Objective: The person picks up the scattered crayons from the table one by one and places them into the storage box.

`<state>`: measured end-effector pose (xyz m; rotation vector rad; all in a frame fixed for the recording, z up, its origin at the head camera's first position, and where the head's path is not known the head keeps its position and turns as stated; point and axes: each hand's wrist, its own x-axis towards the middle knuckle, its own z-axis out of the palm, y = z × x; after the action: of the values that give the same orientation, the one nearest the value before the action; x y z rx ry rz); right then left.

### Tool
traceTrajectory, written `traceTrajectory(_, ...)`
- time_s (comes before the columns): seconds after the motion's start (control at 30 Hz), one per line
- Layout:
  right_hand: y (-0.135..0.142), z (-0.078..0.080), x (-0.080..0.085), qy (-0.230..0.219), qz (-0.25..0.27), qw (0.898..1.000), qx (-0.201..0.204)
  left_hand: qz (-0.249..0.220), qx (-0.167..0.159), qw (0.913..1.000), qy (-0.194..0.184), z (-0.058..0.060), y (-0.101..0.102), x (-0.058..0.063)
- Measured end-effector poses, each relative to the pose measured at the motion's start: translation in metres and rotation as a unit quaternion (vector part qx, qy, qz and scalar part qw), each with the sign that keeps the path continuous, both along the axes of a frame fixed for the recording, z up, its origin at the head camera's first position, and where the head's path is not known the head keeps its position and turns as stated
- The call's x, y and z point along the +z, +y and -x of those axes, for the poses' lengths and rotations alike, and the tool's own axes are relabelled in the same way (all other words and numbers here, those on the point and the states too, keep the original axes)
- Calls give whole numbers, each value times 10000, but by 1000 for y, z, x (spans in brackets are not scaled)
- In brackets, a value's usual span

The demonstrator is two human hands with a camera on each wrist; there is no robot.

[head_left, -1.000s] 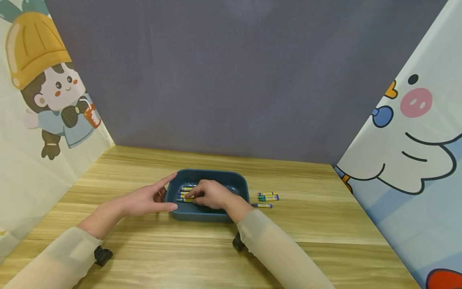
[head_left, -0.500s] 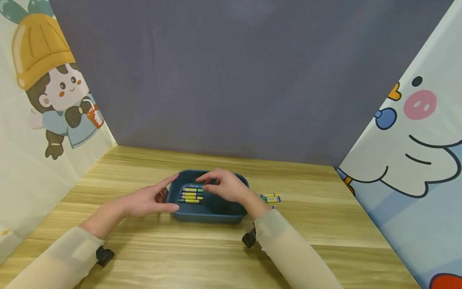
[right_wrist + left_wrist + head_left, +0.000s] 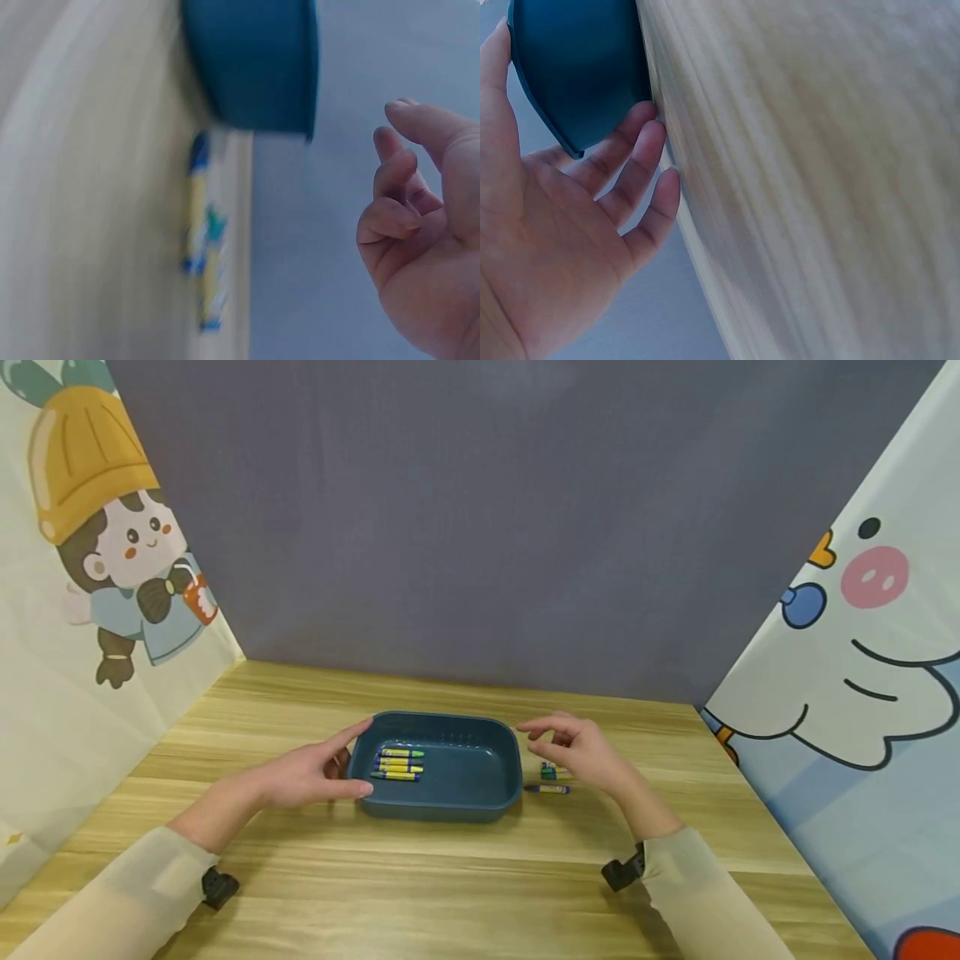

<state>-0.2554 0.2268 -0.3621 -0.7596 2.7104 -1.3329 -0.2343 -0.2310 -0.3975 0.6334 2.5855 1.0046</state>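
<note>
A dark blue rectangular box (image 3: 442,814) stands on the table with several crayons (image 3: 399,767) lying side by side in its left part. My left hand (image 3: 300,775) is spread at the box's left end, thumb and index finger touching its corners, other fingers loosely bent at the outer wall. To the right of the box, my right hand (image 3: 585,750) hovers with nothing held, fingers loosely bent. Below it on the table lie a dark-tipped crayon (image 3: 550,789) and a green crayon (image 3: 553,774), with another crayon partly hidden behind the hand.
The wood-grain table (image 3: 420,885) meets a grey backdrop (image 3: 465,527) at its far edge. Printed cartoon panels stand at the left and right sides.
My right hand has come up out of the box and moved right, over the loose crayons, uncovering those in the box. The left hand keeps its place at the box's end.
</note>
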Motion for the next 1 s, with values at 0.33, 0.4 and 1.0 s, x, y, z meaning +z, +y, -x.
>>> traceTrajectory(0.33, 50, 3, -34, -411, -1070, 9931, 236, -19, -7, 10000, -34, 1, -1, 0)
traceTrajectory(0.4, 54, 4, -37, -498, -1231, 9907, 294, -19, -6, 10000, -53, 1, 0, -1)
traceTrajectory(1.0, 54, 5, -44, -539, -1558, 9853, 448, -32, -15, 10000, -55, 0, 0, 0)
